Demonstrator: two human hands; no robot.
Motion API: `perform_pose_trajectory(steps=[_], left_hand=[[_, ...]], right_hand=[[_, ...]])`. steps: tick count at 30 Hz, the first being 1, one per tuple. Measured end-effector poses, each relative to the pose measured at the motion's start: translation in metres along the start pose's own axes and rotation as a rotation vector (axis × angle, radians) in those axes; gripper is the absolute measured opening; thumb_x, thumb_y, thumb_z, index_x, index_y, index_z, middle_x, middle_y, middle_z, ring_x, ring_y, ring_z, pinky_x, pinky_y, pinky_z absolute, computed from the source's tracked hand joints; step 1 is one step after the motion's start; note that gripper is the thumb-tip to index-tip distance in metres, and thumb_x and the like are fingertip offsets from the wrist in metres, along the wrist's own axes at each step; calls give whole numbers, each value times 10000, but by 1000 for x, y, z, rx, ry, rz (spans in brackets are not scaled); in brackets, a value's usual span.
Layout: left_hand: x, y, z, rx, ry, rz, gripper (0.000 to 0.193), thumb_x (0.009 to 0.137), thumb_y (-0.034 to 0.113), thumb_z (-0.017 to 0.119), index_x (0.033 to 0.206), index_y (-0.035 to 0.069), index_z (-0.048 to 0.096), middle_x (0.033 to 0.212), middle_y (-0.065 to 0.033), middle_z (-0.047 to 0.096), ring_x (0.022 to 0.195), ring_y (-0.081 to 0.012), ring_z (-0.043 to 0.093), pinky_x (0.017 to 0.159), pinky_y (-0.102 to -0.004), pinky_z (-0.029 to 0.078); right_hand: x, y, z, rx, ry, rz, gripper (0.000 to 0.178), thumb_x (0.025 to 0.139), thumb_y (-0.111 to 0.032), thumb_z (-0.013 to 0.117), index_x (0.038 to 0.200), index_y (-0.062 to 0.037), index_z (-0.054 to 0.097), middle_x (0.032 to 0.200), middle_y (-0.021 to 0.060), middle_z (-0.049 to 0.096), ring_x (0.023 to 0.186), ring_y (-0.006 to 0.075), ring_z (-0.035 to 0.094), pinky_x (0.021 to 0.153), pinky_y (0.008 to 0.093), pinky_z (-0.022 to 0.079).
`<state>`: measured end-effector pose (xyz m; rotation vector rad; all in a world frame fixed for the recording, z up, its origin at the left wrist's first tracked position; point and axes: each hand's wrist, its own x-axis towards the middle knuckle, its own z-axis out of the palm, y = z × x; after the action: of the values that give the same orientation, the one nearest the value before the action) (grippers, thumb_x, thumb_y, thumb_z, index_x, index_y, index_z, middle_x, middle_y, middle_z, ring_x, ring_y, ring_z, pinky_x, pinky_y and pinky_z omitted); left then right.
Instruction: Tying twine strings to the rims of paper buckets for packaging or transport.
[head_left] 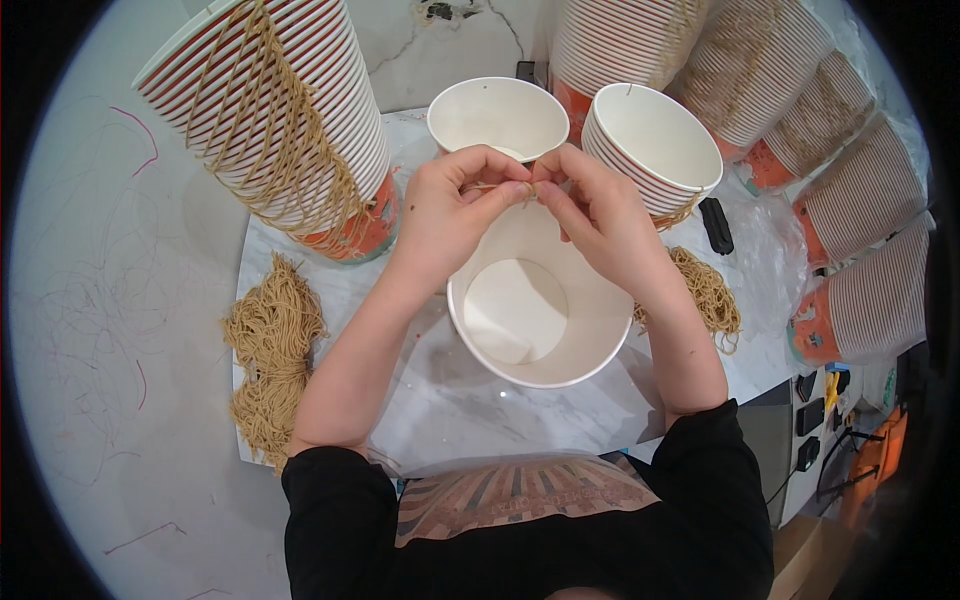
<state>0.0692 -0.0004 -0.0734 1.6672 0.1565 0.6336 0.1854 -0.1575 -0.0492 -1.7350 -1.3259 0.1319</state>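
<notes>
A large white paper bucket (605, 310) stands before me on the table, its open mouth facing up. Over its far rim my left hand (450, 205) and my right hand (600, 205) meet, thumbs and forefingers pinched together. Between the fingertips runs a piece of tan string (483, 186); a small part of it shows, and whether it is knotted I cannot tell. Bundles of the same tan string lie to the left (270, 350) and right (705, 290) of the bucket, the right one partly behind my forearm.
A tall bucket stack (290, 120) with strings draped on it leans at the far left. Behind my hands stand a white bucket (490, 110) and a short stack (655, 140). Wrapped stacks (870, 190) line the right, near a black object (716, 226).
</notes>
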Motion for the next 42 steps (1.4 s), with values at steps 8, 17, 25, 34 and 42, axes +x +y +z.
perform_pose_trajectory(steps=[8, 17, 25, 34, 42], left_hand=[[-1, 2, 0, -44, -5, -61, 88, 908, 7, 741, 984, -30, 716, 928, -73, 743, 862, -104, 705, 794, -245, 576], [-3, -1, 4, -31, 15, -79, 126, 897, -29, 730, 1014, -34, 683, 953, -63, 710, 906, -106, 693, 805, -238, 581], [-4, 3, 4, 79, 61, -92, 131, 871, -7, 758, 958, -14, 660, 902, -56, 715, 836, -99, 701, 751, -235, 577], [-2, 1, 0, 77, 22, -103, 107, 868, -2, 749, 897, 3, 646, 844, -56, 737, 786, -83, 708, 714, -228, 559], [-3, 4, -2, 49, -18, -140, 71, 883, -6, 721, 901, 0, 653, 830, -45, 737, 749, -54, 666, 682, -214, 523]], right_hand=[[-1, -3, 1, 129, -6, 195, 106, 965, -79, 675, 997, 11, 630, 814, 88, 665, 720, 171, 644, 651, 316, 511], [-1, 8, 10, 154, 5, 128, 110, 949, -76, 655, 935, 32, 640, 803, 72, 676, 708, 148, 648, 654, 294, 518], [-2, 3, 4, 99, -26, 122, 144, 917, -101, 717, 949, 35, 686, 795, 66, 701, 714, 116, 650, 661, 284, 525], [0, 12, 1, 126, -89, 164, 160, 918, -120, 735, 942, 34, 697, 775, 49, 701, 671, 100, 622, 625, 273, 508], [1, 18, 1, 253, -116, 170, 138, 935, -89, 684, 967, 45, 679, 783, 23, 674, 683, 67, 584, 614, 255, 481]])
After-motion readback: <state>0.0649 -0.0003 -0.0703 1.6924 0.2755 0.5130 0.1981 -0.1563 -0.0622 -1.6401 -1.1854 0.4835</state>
